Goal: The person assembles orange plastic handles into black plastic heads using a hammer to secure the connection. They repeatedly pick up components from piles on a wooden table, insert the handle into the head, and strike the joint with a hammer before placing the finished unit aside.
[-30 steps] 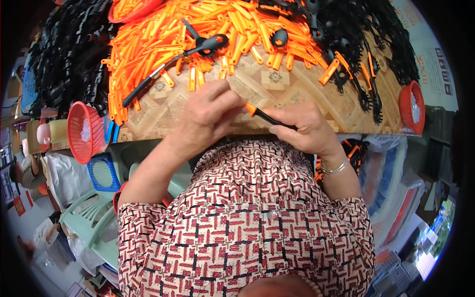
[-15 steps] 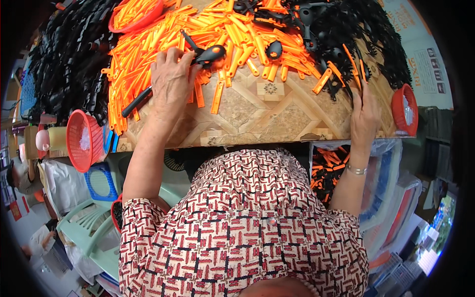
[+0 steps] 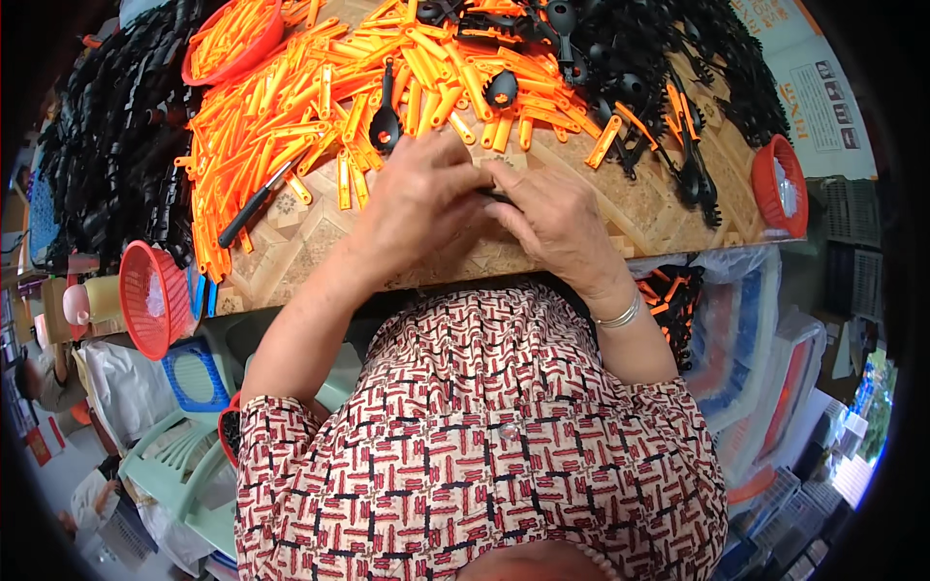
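Note:
My left hand (image 3: 415, 198) and my right hand (image 3: 567, 223) meet over the table in front of my chest. Both have bent, closed fingers. A small dark piece (image 3: 495, 196) shows between them, mostly covered, so its kind is hidden. Just beyond my left hand, a black spoon (image 3: 385, 124) lies on a heap of orange plastic handles (image 3: 281, 131). A thin tool with a black handle (image 3: 250, 215) lies at the heap's near left edge. Right of my right hand lie black kitchen utensils with orange handle pieces (image 3: 690, 174).
A red basket (image 3: 218, 73) of orange handles stands at the far left. Black parts (image 3: 116, 145) pile up on the left, more black utensils (image 3: 639, 68) at the far right. Red baskets sit at the left (image 3: 150, 310) and right (image 3: 778, 189) table edges.
My left hand has come off the orange heap, rightward and nearer to me. My right hand has moved left to meet it, leaving black utensils with orange pieces on the table at right.

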`<action>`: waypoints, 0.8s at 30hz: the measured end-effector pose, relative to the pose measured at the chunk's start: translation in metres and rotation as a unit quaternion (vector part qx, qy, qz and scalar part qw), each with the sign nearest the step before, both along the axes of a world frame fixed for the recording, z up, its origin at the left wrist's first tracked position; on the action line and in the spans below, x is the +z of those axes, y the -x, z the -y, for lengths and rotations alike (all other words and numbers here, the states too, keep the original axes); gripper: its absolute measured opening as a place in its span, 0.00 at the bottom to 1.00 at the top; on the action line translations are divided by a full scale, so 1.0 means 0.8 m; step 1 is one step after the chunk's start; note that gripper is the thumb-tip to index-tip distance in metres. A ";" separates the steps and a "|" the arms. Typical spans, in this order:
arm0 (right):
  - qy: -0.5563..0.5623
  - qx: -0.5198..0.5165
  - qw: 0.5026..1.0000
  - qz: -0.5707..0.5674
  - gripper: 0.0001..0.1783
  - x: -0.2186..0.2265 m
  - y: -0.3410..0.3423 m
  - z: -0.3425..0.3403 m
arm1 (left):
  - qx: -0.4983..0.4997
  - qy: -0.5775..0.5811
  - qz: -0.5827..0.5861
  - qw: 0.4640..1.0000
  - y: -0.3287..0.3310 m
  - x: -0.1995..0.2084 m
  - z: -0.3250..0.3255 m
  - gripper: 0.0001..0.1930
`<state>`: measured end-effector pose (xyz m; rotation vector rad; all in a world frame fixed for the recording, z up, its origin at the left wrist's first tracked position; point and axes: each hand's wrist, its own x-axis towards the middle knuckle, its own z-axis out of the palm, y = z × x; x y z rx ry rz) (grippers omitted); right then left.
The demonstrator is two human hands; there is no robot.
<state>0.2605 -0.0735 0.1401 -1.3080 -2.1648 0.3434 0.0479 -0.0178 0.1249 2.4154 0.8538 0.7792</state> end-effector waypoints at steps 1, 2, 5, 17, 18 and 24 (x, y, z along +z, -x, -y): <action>0.032 -0.016 0.999 -0.018 0.20 -0.004 -0.001 0.002 | 0.015 0.024 0.009 1.000 -0.001 -0.006 -0.014 0.13; 0.002 -0.030 1.000 0.001 0.16 -0.011 -0.011 0.002 | 0.029 0.049 0.018 0.998 -0.001 -0.013 -0.036 0.14; 0.018 -0.072 0.994 -0.077 0.11 -0.028 -0.030 0.008 | 0.091 -0.087 -0.075 0.989 -0.012 -0.030 -0.092 0.16; 0.218 -0.191 0.877 -0.384 0.09 -0.052 -0.050 0.034 | 0.015 -0.129 -0.084 0.988 0.026 -0.021 -0.079 0.08; 0.228 -0.202 0.845 -0.440 0.08 -0.052 -0.048 0.032 | 0.027 -0.125 -0.088 0.988 0.037 -0.022 -0.072 0.08; 0.225 -0.226 0.741 -0.591 0.08 -0.053 -0.053 0.026 | 0.053 -0.079 0.019 0.995 0.036 -0.020 -0.048 0.14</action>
